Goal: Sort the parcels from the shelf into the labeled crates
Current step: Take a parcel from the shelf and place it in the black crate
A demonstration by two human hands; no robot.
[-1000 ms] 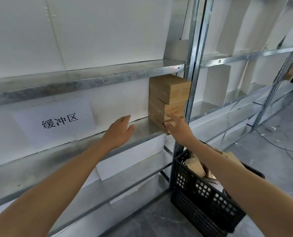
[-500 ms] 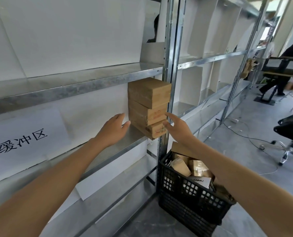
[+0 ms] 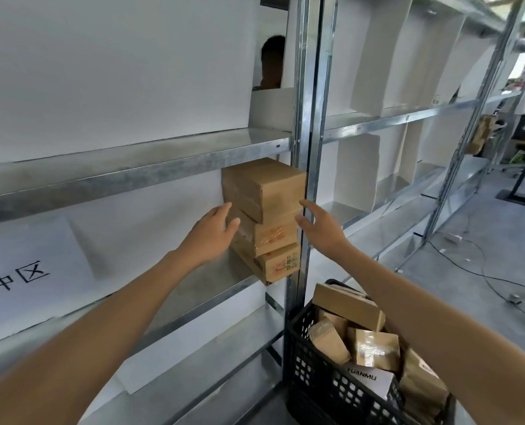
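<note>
Three brown cardboard parcels stand stacked at the right end of a metal shelf (image 3: 193, 283): a large top parcel (image 3: 273, 187), a middle parcel (image 3: 275, 237) and a small bottom parcel (image 3: 281, 263) that juts over the shelf edge. My left hand (image 3: 213, 233) reaches to the stack's left side, fingers straight, at or close to the parcels. My right hand (image 3: 321, 227) is spread open at the stack's right front corner, fingertips near the top and middle parcels. Neither hand holds anything.
A black plastic crate (image 3: 310, 372) with several brown parcels stands on the floor below right. A steel upright (image 3: 305, 142) runs beside the stack. A white paper sign (image 3: 25, 280) hangs at left. Cables and chair legs lie on the floor far right. A person's head (image 3: 273, 62) shows behind the shelf.
Both hands have risen from the lower part of the stack to its upper parcels, closing in on either side. My view has shifted left to right along the shelf.
</note>
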